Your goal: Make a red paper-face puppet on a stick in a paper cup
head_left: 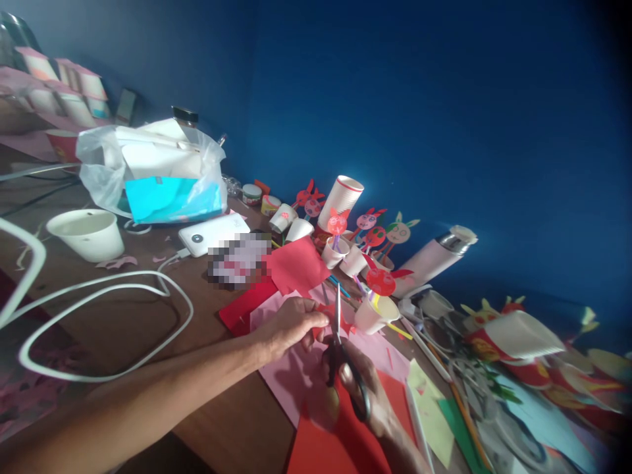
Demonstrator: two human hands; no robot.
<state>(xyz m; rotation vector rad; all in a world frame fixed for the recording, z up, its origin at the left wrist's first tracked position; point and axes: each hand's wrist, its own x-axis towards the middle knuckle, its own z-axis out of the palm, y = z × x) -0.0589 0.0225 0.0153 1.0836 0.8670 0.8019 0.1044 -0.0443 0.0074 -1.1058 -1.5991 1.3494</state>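
Note:
Between the thumb and fingers of my left hand is a small piece of red paper. My right hand grips black-handled scissors, whose blades point up and away from me beside the red piece. The blades look nearly together; whether they touch the paper I cannot tell. Under both hands lies a pink sheet, with a larger red sheet nearer to me. Just beyond the scissors stands a paper cup holding a red paper animal head on a straw.
More paper cups with paper animal heads line the wall. A white thermos leans at the right, near stacked cups. On the left are a plastic bag, a white cup, a power bank and a looped white cable.

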